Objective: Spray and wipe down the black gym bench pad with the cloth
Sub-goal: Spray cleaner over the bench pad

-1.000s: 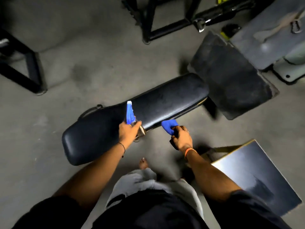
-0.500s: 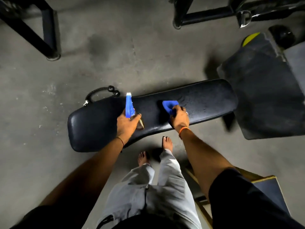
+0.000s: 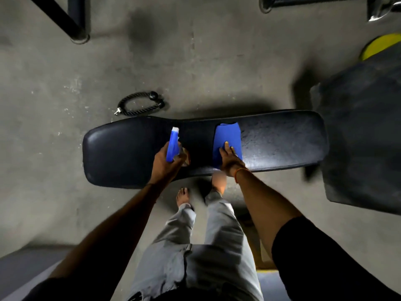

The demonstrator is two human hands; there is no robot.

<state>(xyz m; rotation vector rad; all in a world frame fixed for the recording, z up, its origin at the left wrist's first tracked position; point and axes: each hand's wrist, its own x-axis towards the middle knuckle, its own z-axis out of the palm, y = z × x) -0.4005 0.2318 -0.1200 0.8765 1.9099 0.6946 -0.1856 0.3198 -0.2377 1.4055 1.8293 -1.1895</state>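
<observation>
The black gym bench pad [image 3: 121,153] lies across the middle of the view, its right half speckled with wet droplets. My left hand [image 3: 167,164] grips a blue spray bottle [image 3: 172,143] with a white nozzle, held over the pad's middle. A blue cloth [image 3: 226,137] is spread flat on the pad just right of the bottle. My right hand [image 3: 230,158] presses down on the cloth's near part with straight fingers.
A black rope handle [image 3: 138,104] lies on the concrete floor behind the pad. A dark mat [image 3: 364,135] sits at the right, with a yellow object [image 3: 379,46] beyond it. Black frame legs [image 3: 73,22] stand at the far left. My bare feet [image 3: 183,195] are below the pad.
My right hand moved from beside the pad onto it, and the bunched cloth is now spread flat under my fingers. The camera has moved closer over the pad. My left hand keeps the bottle.
</observation>
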